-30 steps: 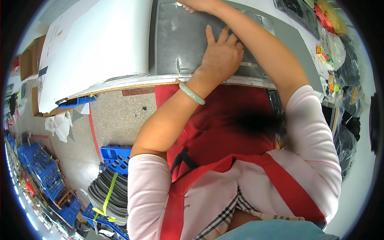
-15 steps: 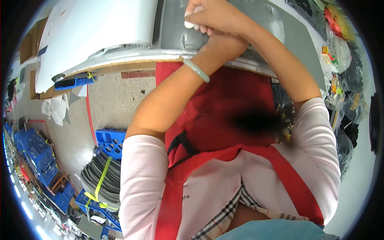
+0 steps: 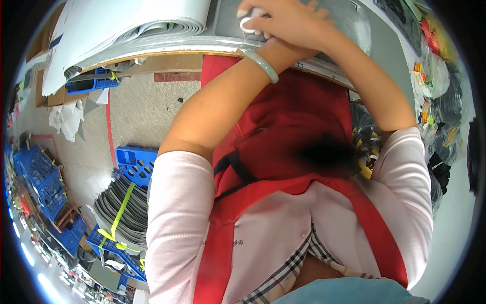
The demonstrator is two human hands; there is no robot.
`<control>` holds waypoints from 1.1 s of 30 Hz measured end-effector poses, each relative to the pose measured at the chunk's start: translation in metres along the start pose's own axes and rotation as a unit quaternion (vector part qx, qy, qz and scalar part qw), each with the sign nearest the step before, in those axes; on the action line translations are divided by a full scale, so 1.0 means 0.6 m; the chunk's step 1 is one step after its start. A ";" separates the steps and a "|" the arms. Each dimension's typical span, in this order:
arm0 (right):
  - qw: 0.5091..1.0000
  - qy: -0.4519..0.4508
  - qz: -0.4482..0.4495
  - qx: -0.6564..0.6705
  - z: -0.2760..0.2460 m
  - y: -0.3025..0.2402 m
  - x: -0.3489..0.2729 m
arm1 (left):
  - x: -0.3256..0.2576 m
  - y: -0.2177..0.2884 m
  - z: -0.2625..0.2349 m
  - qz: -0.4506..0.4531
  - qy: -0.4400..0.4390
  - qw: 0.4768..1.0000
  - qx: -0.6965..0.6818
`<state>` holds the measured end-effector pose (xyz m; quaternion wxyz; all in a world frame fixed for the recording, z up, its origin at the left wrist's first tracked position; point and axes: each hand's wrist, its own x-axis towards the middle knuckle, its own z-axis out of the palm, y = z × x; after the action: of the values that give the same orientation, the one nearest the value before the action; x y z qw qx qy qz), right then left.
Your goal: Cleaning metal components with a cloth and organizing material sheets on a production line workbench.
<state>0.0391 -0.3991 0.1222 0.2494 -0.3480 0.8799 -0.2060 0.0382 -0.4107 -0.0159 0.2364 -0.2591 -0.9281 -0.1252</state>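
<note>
Right hand (image 3: pixel 286 23): thumb and fingers pinch a small white piece (image 3: pixel 246 25), part hidden; its long axis cannot be told. Piece sits at 9 o'clock of this hand, 10 o'clock of the left hand (image 3: pixel 296 51); right is nearer. Right hand crosses over the left; visible left fingertips spread toward 1 o'clock, palm covered. Grey panel (image 3: pixel 228 19) lies beneath both, extending to 2 o'clock; white roll (image 3: pixel 142 17) at 9.
</note>
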 end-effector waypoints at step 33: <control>0.798 0.391 0.155 0.431 -0.112 0.511 -0.203 | 0.029 0.008 -0.071 -0.049 -0.016 0.992 -0.119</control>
<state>-0.0795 -0.0930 0.0471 0.0371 0.0469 0.7651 -0.6412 0.0434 -0.4147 0.0298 0.1829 -0.2410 -0.9219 -0.2420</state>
